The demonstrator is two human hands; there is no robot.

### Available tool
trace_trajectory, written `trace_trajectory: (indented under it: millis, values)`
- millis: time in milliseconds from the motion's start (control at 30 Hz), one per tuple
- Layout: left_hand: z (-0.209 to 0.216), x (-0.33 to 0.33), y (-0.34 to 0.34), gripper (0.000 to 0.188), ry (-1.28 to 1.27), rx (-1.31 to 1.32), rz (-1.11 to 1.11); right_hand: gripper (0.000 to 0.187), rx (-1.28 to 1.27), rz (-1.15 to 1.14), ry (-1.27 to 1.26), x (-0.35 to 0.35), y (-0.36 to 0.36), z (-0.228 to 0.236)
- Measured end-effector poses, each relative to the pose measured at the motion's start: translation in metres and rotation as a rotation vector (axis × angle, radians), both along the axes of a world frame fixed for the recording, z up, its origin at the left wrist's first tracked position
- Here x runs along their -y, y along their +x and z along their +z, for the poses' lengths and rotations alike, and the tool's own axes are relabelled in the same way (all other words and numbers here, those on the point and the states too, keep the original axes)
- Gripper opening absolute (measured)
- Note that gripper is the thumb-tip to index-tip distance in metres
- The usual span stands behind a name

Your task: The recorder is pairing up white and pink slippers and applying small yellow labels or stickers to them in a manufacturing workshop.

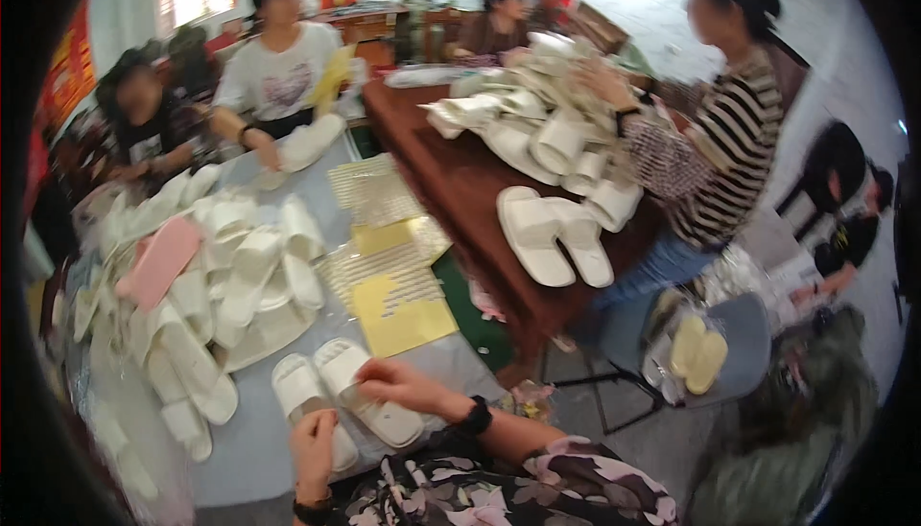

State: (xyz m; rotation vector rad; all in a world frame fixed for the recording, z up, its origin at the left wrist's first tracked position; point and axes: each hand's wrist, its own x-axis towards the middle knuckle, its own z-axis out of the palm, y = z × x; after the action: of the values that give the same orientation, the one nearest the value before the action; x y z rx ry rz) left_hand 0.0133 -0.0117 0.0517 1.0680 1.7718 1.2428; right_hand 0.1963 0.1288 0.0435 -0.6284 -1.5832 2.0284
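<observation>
A pair of white open-toe slippers lies side by side on the grey-blue tabletop in front of me: the left slipper [298, 384] and the right slipper [393, 423]. My left hand [313, 442] is closed in a pinch over the left slipper's lower part. Above the right slipper, near its strap, my right hand [408, 387] has its fingers drawn together. Anything small in either pinch is too blurred to make out. Just beyond the pair lies a yellow sheet [408, 320] with rows of small pale stickers, some of them gone.
White slippers [254, 262] are heaped at the left, with a pink sole [161, 262] on top. On the brown table [451, 195] stands another slipper pile [561, 142], handled by a person in stripes [739, 133]. A grey stool [739, 334] holds yellow slippers. Other people sit farther back.
</observation>
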Motion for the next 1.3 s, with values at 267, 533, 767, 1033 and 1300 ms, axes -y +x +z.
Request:
trace_trajectory:
  millis: [267,533,767,1033,1300]
  values:
    - [-0.042,0.008,-0.021,0.053,-0.277,0.188,-0.48,0.029,-0.237,0.863,-0.165,0.049,-0.04,0.044]
    - [-0.06,0.05,-0.034,0.04,-0.046,0.209,-0.542,0.038,-0.413,0.92,-0.124,0.04,-0.027,0.032]
    - [0.014,0.014,0.011,0.034,0.102,0.24,-0.543,0.04,-0.325,0.857,0.403,0.038,-0.041,0.034]
    - [0.029,0.021,0.019,0.027,0.068,0.311,-0.503,0.048,-0.312,1.021,0.167,0.031,-0.009,0.07]
    - [0.045,0.023,0.024,0.021,0.267,-0.143,-0.605,0.05,-0.373,1.049,0.242,0.033,-0.026,0.028]
